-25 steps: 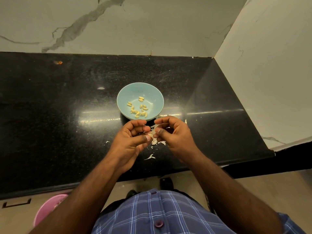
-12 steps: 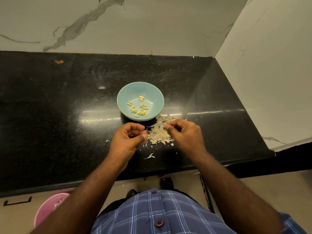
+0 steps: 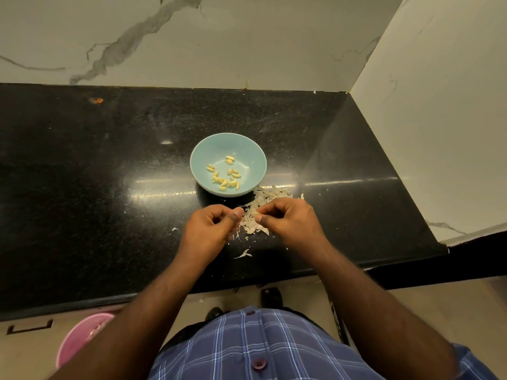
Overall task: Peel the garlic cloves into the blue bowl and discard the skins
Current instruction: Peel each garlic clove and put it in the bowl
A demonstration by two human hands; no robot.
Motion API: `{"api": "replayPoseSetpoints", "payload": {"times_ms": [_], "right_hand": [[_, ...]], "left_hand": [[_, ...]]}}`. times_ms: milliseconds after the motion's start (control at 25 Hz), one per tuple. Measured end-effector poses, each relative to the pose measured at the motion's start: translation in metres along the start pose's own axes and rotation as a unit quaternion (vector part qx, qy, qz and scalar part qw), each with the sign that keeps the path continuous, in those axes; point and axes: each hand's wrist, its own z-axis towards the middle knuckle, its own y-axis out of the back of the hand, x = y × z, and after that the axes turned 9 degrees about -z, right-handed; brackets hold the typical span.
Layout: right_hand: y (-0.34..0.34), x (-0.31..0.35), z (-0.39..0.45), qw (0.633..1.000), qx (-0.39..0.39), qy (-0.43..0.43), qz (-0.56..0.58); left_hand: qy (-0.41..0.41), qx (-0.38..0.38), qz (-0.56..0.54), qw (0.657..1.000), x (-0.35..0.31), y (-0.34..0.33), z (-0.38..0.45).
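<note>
A black stone counter (image 3: 109,187) runs along a white marbled wall (image 3: 247,37), meeting a second white wall at the right corner. A person in a blue plaid shirt (image 3: 260,346) stands at the counter's near edge, both forearms reaching over it. On the floor at the near left sits a pink bucket (image 3: 79,335), partly hidden under the counter's edge.

The blue bowl (image 3: 248,149) rests on the counter just beyond the hands, holding a loose scatter of peeled garlic cloves (image 3: 226,178) toward its near side. Just to the near right of the bowl lies a heap of pale garlic skins (image 3: 263,200), with a few stray flakes closer to the counter's edge.

The left hand (image 3: 211,224) hovers beside the heap, fingers curled in and thumb pressed to them; whether it holds anything I cannot tell. The right hand (image 3: 288,218) sits over the heap, fingertips bunched down into the skins, seemingly pinching at them.
</note>
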Motion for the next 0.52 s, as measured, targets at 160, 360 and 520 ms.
{"api": "replayPoseSetpoints", "payload": {"times_ms": [160,360,520], "right_hand": [[0.004,0.002,0.008,0.999,-0.022,-0.023,-0.01],[0.005,0.01,0.022,0.999,-0.028,-0.025,-0.039],[0.002,0.028,0.045,0.998,-0.034,-0.024,-0.046]], "left_hand": [[-0.071,0.027,0.22,0.973,-0.004,0.008,-0.003],[-0.085,-0.002,0.259,0.962,-0.011,0.017,-0.003],[-0.035,-0.037,0.257,0.965,-0.013,0.026,-0.002]]}}
